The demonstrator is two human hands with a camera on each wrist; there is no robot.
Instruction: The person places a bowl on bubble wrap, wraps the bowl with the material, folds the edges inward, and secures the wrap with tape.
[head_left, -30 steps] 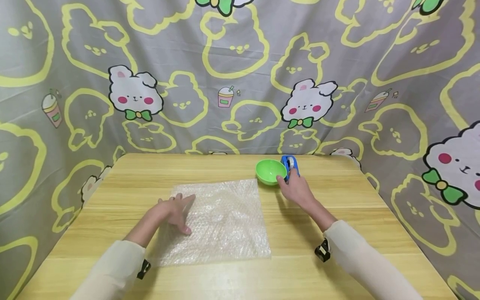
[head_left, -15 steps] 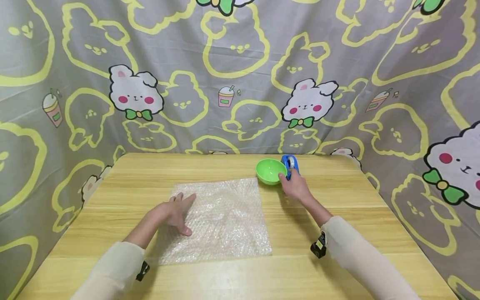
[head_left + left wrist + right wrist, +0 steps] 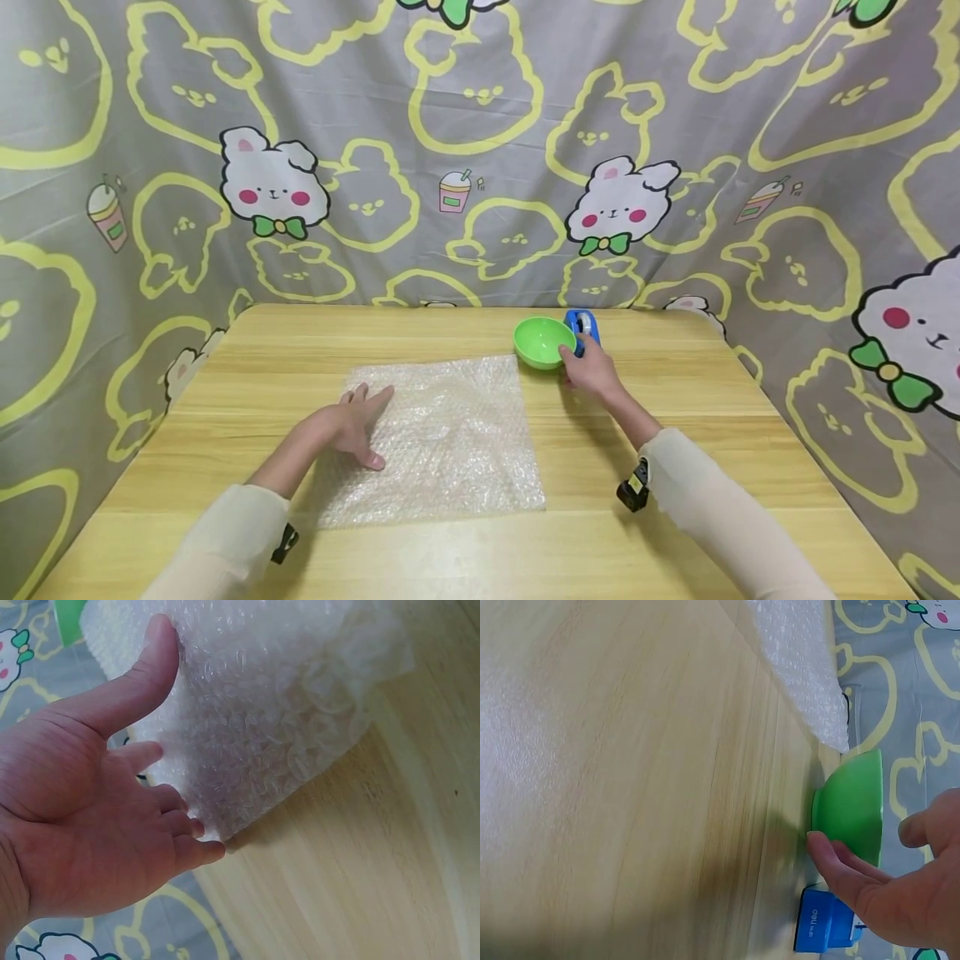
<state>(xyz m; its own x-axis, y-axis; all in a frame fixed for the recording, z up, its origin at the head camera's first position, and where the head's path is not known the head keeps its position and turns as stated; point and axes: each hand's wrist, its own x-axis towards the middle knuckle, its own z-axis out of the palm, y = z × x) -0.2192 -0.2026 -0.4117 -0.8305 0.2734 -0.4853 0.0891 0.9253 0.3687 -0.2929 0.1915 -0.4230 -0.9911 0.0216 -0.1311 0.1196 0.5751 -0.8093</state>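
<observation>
In the head view, my left hand lies spread at the left edge of a clear bubble wrap sheet, holding nothing. The left wrist view shows its palm and raised thumb beside the bubble wrap. My right hand is at the near right side of a green bowl, which stands upright. In the right wrist view, extended fingers meet the bowl's outer wall low down, while the thumb hovers above the rim, apart from it. A blue tape dispenser stands right behind the bowl, partly hidden by the hand.
Everything rests on a wooden table. A grey curtain with yellow outlines and white rabbit prints hangs around its back and sides. The bowl sits just past the bubble wrap's far right corner.
My right hand has shifted slightly at the bowl's side, its thumb a little farther right, and the forearm has swung slightly left. Left hand, bubble wrap, bowl and dispenser keep their places.
</observation>
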